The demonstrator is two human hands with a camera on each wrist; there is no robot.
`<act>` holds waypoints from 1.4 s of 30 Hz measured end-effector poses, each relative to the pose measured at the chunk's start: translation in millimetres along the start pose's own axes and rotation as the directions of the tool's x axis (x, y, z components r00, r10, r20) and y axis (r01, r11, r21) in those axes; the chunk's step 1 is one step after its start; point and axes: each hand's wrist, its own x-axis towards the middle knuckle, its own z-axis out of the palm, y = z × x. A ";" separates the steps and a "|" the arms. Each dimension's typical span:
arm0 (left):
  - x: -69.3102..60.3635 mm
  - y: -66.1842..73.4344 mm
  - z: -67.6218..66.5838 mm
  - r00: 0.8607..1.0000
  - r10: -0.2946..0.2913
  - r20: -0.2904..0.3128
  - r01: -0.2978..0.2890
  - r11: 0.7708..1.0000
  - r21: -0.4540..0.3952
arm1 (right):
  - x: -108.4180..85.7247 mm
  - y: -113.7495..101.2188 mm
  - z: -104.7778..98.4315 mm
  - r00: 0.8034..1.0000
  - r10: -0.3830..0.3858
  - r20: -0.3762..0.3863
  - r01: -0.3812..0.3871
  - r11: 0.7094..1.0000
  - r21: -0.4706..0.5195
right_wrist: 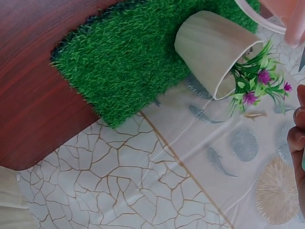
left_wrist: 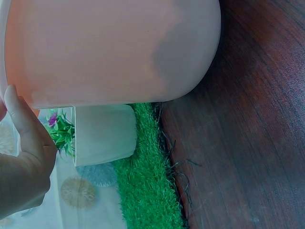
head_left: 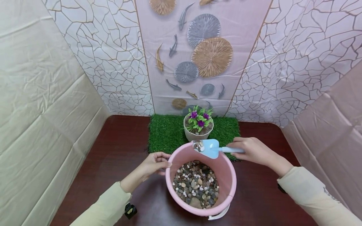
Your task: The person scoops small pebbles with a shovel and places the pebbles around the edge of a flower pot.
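Note:
A pink bucket point(head_left: 230, 175) holds many mixed pebbles point(head_left: 195, 185). My left hand point(head_left: 154, 164) grips the bucket's left rim, thumb on top; the left wrist view shows that hand point(left_wrist: 28, 152) at the rim of the bucket point(left_wrist: 109, 52). With its fingers curled round the handle, my right hand point(head_left: 251, 150) holds a light blue scoop point(head_left: 210, 148) over the bucket's far rim. A few white and brown pebbles point(head_left: 198, 145) lie at the scoop's tip. Only part of the right hand point(right_wrist: 298, 138) shows at the edge of the right wrist view.
Behind the bucket, a white pot point(head_left: 195, 136) with green leaves and purple flowers point(head_left: 200, 123) stands on a green grass mat point(head_left: 167, 135). The dark wooden table point(head_left: 113, 157) is bordered by patterned and cream cloth walls. A white bucket handle point(head_left: 220, 214) hangs at the near side.

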 end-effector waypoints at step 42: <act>-0.2 -0.6 0.1 1.000 0.013 -0.002 -0.013 1.000 0.010 | -6.8 50.1 6.0 0.972 0.212 0.098 -0.206 0.976 -0.070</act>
